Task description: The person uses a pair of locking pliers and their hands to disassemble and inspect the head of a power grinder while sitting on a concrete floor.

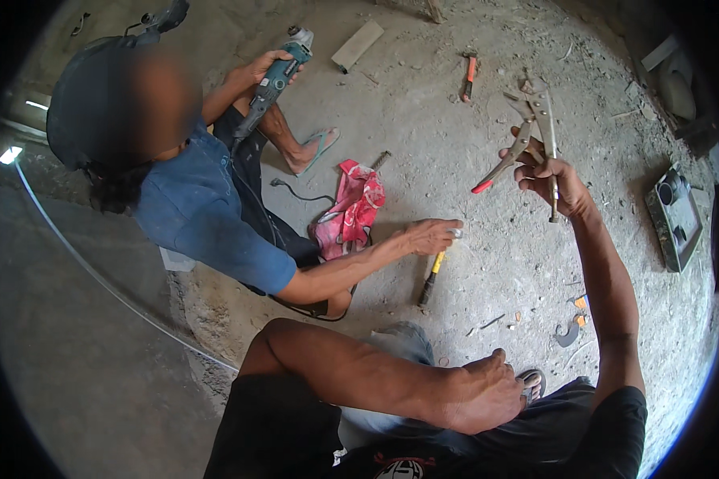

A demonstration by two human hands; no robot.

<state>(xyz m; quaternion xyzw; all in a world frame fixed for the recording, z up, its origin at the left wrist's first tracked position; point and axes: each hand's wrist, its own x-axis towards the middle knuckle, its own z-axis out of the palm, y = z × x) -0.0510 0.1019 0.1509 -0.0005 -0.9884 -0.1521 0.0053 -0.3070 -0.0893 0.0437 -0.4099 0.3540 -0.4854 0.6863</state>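
My right hand (pixel 553 180), raised over the concrete floor at the right, grips a pair of locking pliers (pixel 542 120). Their long metal jaws point away from me and stand apart. One handle, red at its tip, is spread to the left, while the other runs down through my fingers. My left hand (pixel 483 393) is low over my lap, curled with its back upward. Its fingertips are hidden, so what they hold, if anything, does not show. A hammer with a yellow and black handle (pixel 431 279) lies beyond it, its head under a co-worker's hand (pixel 433 236).
At the left a co-worker (pixel 208 215) crouches, holding a teal angle grinder (pixel 276 84). A red cloth (pixel 355 203) and a power plug lie nearby. Farther off are a red-handled hammer (pixel 470 78) and a flat bar (pixel 358 46). A metal box (pixel 673 219) sits at right.
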